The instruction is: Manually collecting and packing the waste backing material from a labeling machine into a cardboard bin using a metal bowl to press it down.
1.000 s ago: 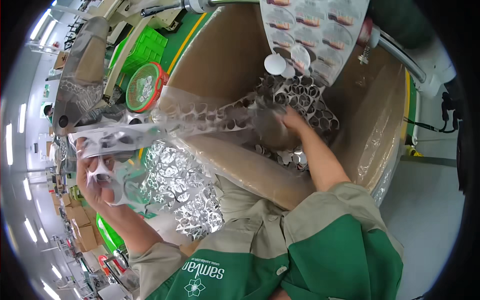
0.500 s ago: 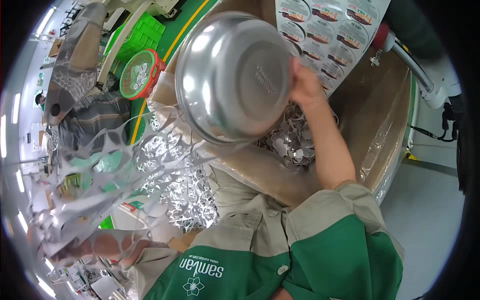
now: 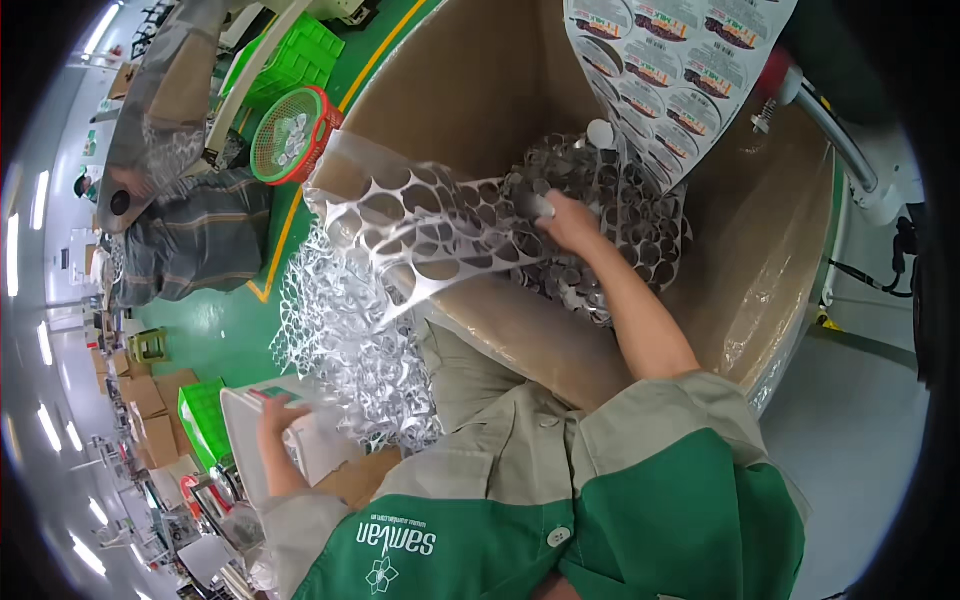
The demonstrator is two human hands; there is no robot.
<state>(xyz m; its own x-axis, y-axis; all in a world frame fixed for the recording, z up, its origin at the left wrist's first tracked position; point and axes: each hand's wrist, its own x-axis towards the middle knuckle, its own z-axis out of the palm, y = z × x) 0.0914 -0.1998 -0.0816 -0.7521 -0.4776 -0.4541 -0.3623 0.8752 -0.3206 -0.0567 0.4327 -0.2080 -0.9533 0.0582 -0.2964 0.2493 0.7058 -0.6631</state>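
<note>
Over the lined carton my right hand (image 3: 574,226) reaches in, fingers closed at a blurred grey patch; what they hold I cannot make out. A perforated silver sheet (image 3: 437,198), full of round holes, stretches from the carton's left edge to beside that hand. Loose round foil discs (image 3: 590,300) lie heaped beneath it in the carton. At the lower left, my left hand (image 3: 278,418) is smeared by motion beside a white bin (image 3: 238,425); its grip does not show clearly.
The carton's brown plastic-lined wall (image 3: 540,330) stands close in front. Crumpled punched scrap (image 3: 350,340) piles up left of it. A printed sheet (image 3: 680,75) hangs at the far right near a metal arm (image 3: 840,135). A red-green basket (image 3: 295,135) and green crate (image 3: 295,65) stand beyond.
The metal bowl my right hand held is gone from view, and that hand has moved lower, into the carton. My left hand has left the blurred perforated scrap and moved toward the white bin.
</note>
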